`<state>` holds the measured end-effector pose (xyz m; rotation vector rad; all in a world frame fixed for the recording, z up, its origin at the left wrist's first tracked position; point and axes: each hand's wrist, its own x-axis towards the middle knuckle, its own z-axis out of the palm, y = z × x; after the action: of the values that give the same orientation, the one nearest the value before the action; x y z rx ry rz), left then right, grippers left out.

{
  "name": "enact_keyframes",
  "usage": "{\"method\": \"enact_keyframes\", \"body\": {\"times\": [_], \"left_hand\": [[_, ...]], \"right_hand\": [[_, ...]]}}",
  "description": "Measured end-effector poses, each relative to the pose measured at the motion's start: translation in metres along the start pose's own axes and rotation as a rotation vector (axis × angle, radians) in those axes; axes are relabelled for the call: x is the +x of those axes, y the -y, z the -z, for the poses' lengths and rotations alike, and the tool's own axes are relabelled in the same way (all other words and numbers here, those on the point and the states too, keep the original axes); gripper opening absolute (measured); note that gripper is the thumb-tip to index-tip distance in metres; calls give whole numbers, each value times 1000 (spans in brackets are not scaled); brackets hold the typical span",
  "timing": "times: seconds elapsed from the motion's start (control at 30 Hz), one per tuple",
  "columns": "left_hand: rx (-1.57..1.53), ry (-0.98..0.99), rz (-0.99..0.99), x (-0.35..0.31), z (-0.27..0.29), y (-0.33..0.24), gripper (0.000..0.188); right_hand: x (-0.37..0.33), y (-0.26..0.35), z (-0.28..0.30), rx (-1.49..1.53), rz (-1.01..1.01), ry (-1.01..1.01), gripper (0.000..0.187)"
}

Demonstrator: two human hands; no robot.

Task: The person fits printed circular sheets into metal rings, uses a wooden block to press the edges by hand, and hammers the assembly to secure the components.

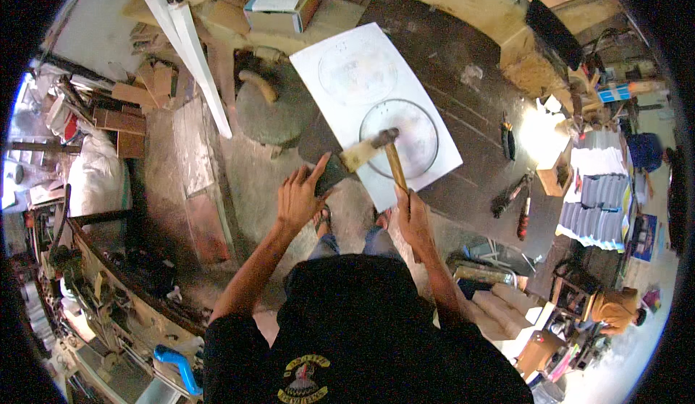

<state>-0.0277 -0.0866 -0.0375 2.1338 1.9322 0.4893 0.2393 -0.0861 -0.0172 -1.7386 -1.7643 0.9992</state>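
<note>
Striking step is judged in hand — a wooden-handled hammer (pixel 387 154) is gripped by the closed right hand (pixel 413 219), its head over the near circle on the white sheet (pixel 376 103). A dark chisel-like block (pixel 334 172) is pinned at the sheet's near-left edge by the left hand (pixel 300 198), fingers curled on it. Next blow calls for a steady block — aim along the scribed line.

A wooden-handled hammer (pixel 384 154) hangs tilted over a pale metal sheet (pixel 373 100) (circles scribed) lying flat on the dark bench.
</note>
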Motion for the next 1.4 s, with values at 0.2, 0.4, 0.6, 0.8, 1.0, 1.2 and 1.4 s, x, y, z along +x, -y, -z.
{"method": "enact_keyframes", "body": {"times": [0.2,0.4,0.6,0.8,1.0,1.2,1.4], "left_hand": [[-427,53,232,-24,-29,-3,80],[-491,-42,248,-60,-25,-43,77],[-381,21,258,-54,-11,-96,75],[-130,20,322,-64,-52,-132,90],[-146,58,451,-67,-45,-160,78],[-222,36,497,-64,-59,-173,78],[-862,-330,637,-104,-114,-164,75]], "right_hand": [[-16,-60,37,69,53,-423,36],[-23,-127,98,-354,-286,-572,31],[-27,-188,106,-442,-104,-579,37],[-18,-54,116,-83,-14,-7,34],[-28,21,152,114,147,60,34],[-27,-80,96,-325,61,381,31],[-1,-52,131,42,329,184,34]]}}
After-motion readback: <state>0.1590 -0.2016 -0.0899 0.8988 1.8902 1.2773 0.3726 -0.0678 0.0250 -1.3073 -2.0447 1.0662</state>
